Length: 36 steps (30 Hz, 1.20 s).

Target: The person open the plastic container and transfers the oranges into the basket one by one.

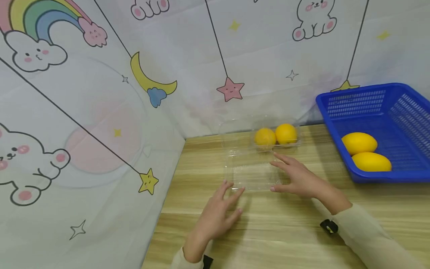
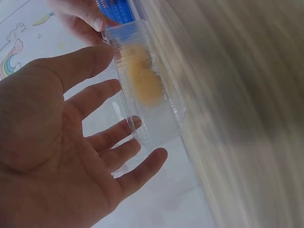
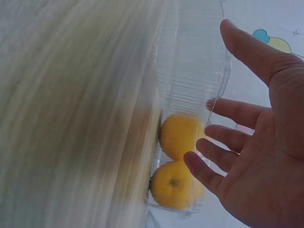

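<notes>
A clear plastic box (image 1: 255, 177) lies on the table in front of the hands. In its far right part sit two round orange fruits (image 1: 286, 134), side by side. My left hand (image 1: 218, 215) is at the near left corner of the box, fingers spread and slightly bent. In the left wrist view the fingertips (image 2: 114, 86) reach the box's edge; whether they press on it I cannot tell. My right hand (image 1: 300, 179) is spread along the right side, its fingertips (image 3: 211, 103) close to the plastic rim. Neither hand grips anything.
A blue slatted basket (image 1: 356, 112) stands to the right, with two yellow oval fruits (image 1: 371, 162) inside. Behind and to the left, a white cloth (image 1: 188, 108) printed with cartoon figures borders the wooden table (image 1: 268, 239).
</notes>
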Each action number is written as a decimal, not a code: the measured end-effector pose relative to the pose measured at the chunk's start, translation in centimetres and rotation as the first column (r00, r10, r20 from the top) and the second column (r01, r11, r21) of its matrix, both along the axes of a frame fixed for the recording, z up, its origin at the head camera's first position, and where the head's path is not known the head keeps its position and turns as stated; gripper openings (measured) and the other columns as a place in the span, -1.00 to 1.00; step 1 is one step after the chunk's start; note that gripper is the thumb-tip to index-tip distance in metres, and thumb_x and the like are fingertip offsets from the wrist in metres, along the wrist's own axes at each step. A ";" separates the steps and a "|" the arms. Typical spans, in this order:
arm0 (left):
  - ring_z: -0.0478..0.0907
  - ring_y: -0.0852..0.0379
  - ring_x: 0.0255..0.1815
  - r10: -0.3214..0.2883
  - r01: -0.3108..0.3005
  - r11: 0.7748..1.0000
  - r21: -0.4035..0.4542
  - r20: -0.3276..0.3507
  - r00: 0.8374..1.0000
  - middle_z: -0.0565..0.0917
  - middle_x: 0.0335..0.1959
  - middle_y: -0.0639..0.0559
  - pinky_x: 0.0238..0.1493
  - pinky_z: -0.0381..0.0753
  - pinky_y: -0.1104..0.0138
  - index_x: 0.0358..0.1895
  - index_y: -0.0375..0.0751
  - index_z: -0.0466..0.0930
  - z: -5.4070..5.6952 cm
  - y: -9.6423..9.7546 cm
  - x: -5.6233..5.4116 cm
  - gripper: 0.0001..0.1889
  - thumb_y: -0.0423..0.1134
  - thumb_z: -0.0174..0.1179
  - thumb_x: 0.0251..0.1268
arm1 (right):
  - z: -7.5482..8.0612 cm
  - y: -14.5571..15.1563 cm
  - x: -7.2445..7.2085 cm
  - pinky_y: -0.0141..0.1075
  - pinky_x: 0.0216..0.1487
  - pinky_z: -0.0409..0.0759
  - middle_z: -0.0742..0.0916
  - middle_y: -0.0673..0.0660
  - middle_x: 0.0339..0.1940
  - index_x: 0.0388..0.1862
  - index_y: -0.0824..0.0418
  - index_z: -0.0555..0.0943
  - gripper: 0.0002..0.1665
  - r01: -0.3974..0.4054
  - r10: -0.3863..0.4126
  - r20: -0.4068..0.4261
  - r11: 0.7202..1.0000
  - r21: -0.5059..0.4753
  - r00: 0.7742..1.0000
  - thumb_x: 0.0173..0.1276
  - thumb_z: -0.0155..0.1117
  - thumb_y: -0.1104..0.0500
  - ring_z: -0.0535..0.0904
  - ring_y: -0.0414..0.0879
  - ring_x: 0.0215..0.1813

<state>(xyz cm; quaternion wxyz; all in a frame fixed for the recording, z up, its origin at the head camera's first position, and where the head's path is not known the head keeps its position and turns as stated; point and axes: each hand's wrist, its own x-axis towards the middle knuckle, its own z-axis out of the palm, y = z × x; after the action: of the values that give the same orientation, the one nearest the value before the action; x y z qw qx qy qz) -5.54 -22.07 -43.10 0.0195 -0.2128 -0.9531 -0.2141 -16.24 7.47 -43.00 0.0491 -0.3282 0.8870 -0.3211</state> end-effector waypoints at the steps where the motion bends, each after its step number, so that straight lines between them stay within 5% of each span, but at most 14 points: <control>1: 0.18 -0.43 0.64 -0.003 0.003 1.000 -0.002 0.000 1.000 0.39 0.53 -0.35 0.41 0.44 -0.31 0.56 -0.05 0.47 0.1 -0.1 -0.1 -0.40 -0.19 0.33 0.50 | 0.0 -0.1 0.1 0.51 0.46 0.21 0.23 0.40 0.70 0.55 0.37 0.43 0.00 0.002 -0.002 0.000 1.000 0.015 1.000 0.35 0.54 -0.17 0.17 0.50 0.61; 17: 0.11 -0.40 0.68 0.052 -0.053 0.999 0.003 0.070 0.996 0.27 0.62 -0.38 0.51 0.30 -0.32 0.55 -0.13 0.47 0.9 -2.3 -0.7 -0.42 -0.19 0.29 0.53 | 0.0 -3.3 0.3 0.49 0.49 0.18 0.25 0.44 0.69 0.56 0.40 0.41 -0.03 0.054 -0.054 0.007 0.997 0.055 0.998 0.44 0.45 -0.19 0.19 0.51 0.62; 29: 0.16 -0.43 0.64 0.140 -0.138 0.990 -0.039 0.068 0.988 0.12 0.65 -0.47 0.43 0.38 -0.33 0.58 -0.16 0.41 0.5 -3.7 -0.3 -0.36 -0.20 0.33 0.49 | -0.5 -6.3 0.3 0.36 0.54 0.26 0.25 0.45 0.68 0.53 0.44 0.43 -0.04 0.095 -0.096 0.005 0.993 0.072 0.995 0.43 0.46 -0.18 0.26 0.50 0.59; 36: 0.11 -0.43 0.66 0.134 -0.132 0.991 -0.036 0.071 0.988 0.09 0.65 -0.50 0.40 0.42 -0.34 0.59 -0.16 0.39 0.7 -4.0 -1.0 -0.36 -0.20 0.31 0.51 | -0.3 -6.8 -0.4 0.36 0.49 0.34 0.27 0.42 0.68 0.56 0.36 0.43 -0.01 0.126 -0.127 0.001 0.986 0.109 0.992 0.40 0.46 -0.24 0.31 0.49 0.57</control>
<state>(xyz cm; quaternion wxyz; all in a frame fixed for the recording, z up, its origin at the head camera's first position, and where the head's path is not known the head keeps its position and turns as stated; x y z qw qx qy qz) -6.52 -26.08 -42.41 -0.0048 -0.1410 -0.9685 -0.2051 -16.65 0.63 -43.33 0.0501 -0.2670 0.9219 -0.2762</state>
